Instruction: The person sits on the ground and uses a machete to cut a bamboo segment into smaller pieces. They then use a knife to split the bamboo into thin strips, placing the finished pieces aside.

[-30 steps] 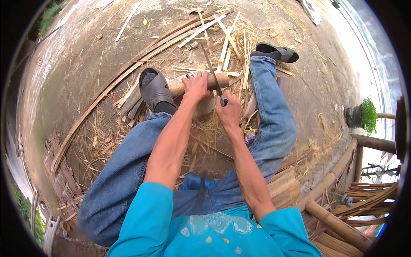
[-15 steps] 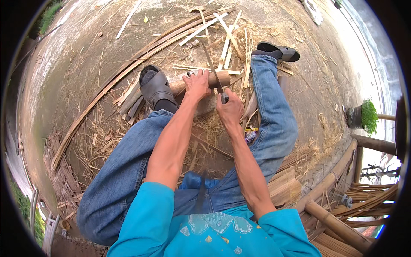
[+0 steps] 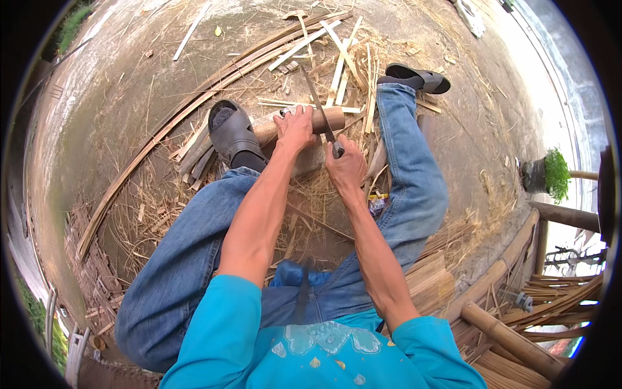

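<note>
A thick brown bamboo pole lies crosswise between my feet. My left hand presses down on it, fingers curled over its top, with a ring showing. In my right hand is the dark handle of a hand saw, closed in my fingers. Its long narrow blade slants across the pole just right of my left hand, the tip pointing away from me. Teeth on the blade are too small to make out. My sandalled left foot rests beside the pole's left end.
Long bent bamboo strips curve along the left. Pale split slats and shavings litter the ground beyond the pole. A small colourful packet lies by my right leg. At right stand a potted plant and a bamboo frame.
The saw and my right hand have shifted very slightly left, along with the whole view. My left hand keeps its place on the bamboo pole.
</note>
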Available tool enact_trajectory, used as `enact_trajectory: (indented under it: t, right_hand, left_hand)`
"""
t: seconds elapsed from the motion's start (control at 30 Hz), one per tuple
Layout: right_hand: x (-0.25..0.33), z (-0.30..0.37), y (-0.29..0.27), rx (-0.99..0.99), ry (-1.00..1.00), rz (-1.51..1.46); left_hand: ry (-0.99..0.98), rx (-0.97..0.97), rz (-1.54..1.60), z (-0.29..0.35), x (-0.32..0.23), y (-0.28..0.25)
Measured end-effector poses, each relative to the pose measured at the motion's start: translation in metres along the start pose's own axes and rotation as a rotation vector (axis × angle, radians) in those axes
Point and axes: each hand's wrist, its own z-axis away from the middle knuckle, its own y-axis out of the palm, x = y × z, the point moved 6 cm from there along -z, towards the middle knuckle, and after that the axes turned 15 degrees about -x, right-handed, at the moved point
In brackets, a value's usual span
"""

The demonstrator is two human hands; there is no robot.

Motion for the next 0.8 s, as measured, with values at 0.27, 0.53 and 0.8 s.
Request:
enact_trajectory:
  t: [0.27,0.53,0.8]
  right_hand:
    - [-0.004,0.087,-0.108,0.047,0.060,0.130]
    - [0.005,-0.004,0.000,-0.016,-0.019,0.049]
    - [-0.005,0.096,-0.117,0.061,0.070,0.110]
  left_hand:
    - [-0.007,0.048,-0.019,0.004,-0.002,-0.004]
    - [-0.027,0.044,-0.009,-0.001,-0.004,-0.005]
    - [-0.020,0.009,0.000,0.006,-0.002,0.000]
